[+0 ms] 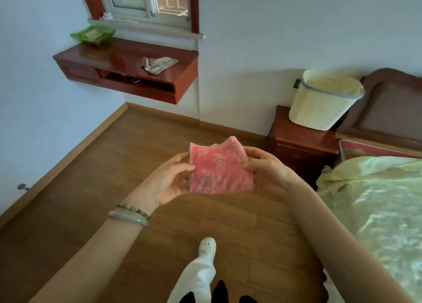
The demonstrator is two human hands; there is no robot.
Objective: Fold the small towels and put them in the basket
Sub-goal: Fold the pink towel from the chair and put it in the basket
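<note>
Both your hands are gripping one pink towel, which is hanging in the air below and to the left of the basket, well apart from it. Your left hand is pinching the towel's left edge, thumb on the patterned face and fingers behind. Your right hand is clamping the right edge in the same way. The towel is showing as a rough square with layered edges peeking out unevenly along its top. By that sign the folding is judged nearly finished, and the step in hand is squaring the fold and carrying it to the basket.

You are doing this step well if you are keeping every layer trapped under both thumbs, so that the fold is not springing open on the way. You are also helping yourself by lining up the stray top corners before moving off.

The basket is sitting just beneath itself on a nightstand, with its mouth facing up and its inside hidden from this view. Bringing the towel in flat from above, rather than dropping it over the rim, is likely to be keeping the fold intact.

Far to the left of the basket, a pale cloth is lying on a wall shelf, probably waiting as the next towel.
</note>
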